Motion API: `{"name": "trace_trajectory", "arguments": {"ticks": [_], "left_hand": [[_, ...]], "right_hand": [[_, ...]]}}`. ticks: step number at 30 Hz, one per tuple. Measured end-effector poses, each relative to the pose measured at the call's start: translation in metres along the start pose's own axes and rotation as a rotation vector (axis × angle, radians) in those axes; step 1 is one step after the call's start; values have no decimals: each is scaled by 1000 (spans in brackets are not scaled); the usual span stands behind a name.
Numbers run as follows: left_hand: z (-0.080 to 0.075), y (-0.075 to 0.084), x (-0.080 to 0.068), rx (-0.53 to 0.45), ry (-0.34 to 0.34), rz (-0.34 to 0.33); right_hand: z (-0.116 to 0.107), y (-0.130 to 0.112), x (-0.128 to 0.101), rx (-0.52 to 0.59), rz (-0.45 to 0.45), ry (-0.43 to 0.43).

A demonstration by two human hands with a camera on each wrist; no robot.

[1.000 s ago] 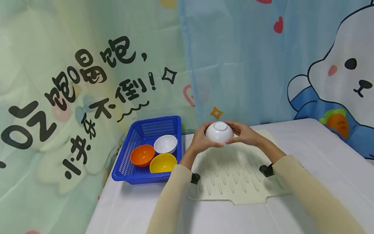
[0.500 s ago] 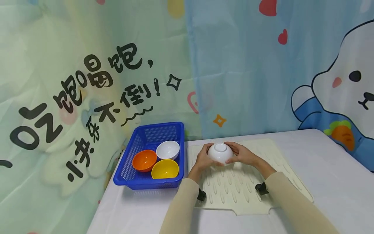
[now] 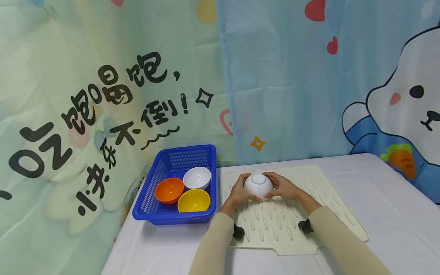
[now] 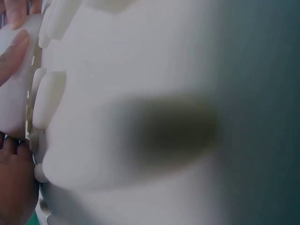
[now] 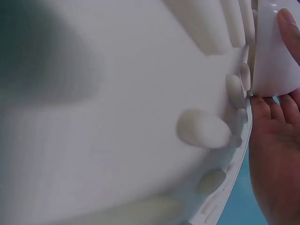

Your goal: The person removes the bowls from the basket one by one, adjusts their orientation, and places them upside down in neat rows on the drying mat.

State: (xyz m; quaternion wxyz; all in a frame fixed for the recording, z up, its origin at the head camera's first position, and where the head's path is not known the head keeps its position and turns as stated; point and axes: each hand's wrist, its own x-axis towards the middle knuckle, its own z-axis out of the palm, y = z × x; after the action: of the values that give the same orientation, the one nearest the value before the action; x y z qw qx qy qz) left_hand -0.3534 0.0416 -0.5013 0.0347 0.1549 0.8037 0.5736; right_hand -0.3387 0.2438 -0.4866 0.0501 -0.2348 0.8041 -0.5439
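Observation:
A white bowl [image 3: 258, 187] sits upside down, its foot ring facing up, low over the cream ridged drying mat [image 3: 275, 225]. My left hand [image 3: 238, 193] grips its left side and my right hand [image 3: 284, 188] its right side, both thumbs along the near wall. In the left wrist view the bowl [image 4: 11, 108] shows at the left edge with its rim right at the mat's ridges. The right wrist view has my right hand [image 5: 276, 154] at the bowl [image 5: 274, 56], fingers bent at its far side and thumb on the wall.
Left of the mat stands a blue plastic basket [image 3: 172, 219]. Inside are an orange bowl [image 3: 169, 191], a second white bowl [image 3: 197, 178] and a yellow bowl [image 3: 194, 200], all upright. A white cloth covers the table [image 3: 395, 214]; a printed curtain [image 3: 282, 88] hangs behind.
Both hands have lowered the upside-down white bowl from above the mat's far part down close to its surface. The head view has also tilted up slightly. The basket's bowls are unchanged.

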Motion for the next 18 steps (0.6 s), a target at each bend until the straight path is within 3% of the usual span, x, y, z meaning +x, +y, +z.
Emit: {"name": "trace_trajectory", "arguments": {"ticks": [11, 18], "left_hand": [[-2, -2, -3, 18, -16, 18], [-2, 3, -6, 28, -23, -6]], "right_hand": [[3, 7, -1, 50, -17, -5], [2, 6, -1, 59, -15, -10]]}}
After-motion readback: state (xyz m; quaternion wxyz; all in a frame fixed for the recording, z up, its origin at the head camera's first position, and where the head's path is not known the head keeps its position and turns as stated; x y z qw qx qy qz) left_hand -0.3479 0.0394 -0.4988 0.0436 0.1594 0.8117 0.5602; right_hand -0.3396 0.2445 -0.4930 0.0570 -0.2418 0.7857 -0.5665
